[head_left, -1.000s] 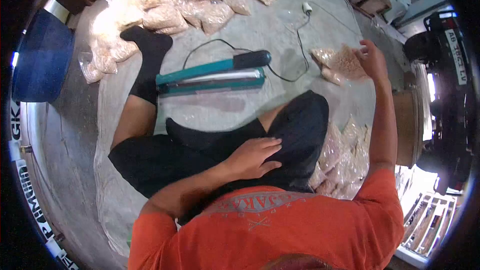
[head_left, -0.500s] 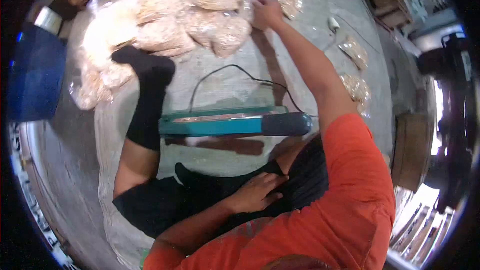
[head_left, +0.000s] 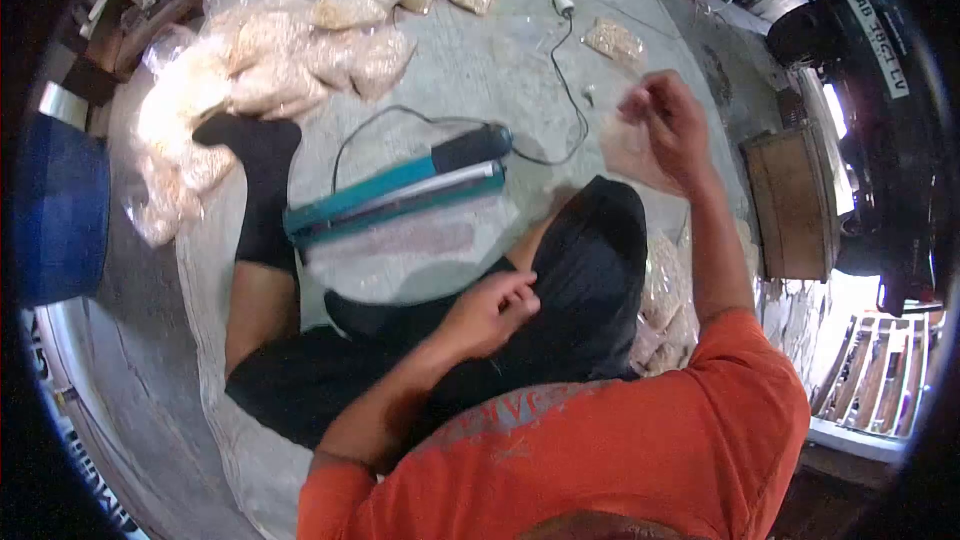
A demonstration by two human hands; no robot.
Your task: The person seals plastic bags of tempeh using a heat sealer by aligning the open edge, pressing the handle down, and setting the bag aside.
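My right hand [head_left: 675,130] is raised at the right, blurred, its fingers pinched together on a clear plastic bag [head_left: 635,158] that hangs below them, smeared by motion. My left hand [head_left: 490,315] rests over my lap beside the knee, fingers curled in with nothing showing between them. In front of my legs lies a teal impulse sealer [head_left: 390,190] with a dark grey handle, set at a slant. Clear bags of pale, flaky contents [head_left: 270,60] are heaped beyond my foot at the far left.
A filled bag [head_left: 613,40] lies near a white plug [head_left: 563,5] on the mat. More bags [head_left: 665,285] sit beside my right knee. The sealer's black cord [head_left: 400,110] curves across the mat. A blue bin [head_left: 65,210] stands left, a wooden box [head_left: 790,205] right.
My right hand has left the far bags and come back to the right, now with a bag. My left fingers have curled. The sealer has turned and its handle tilts away. The view has swung right.
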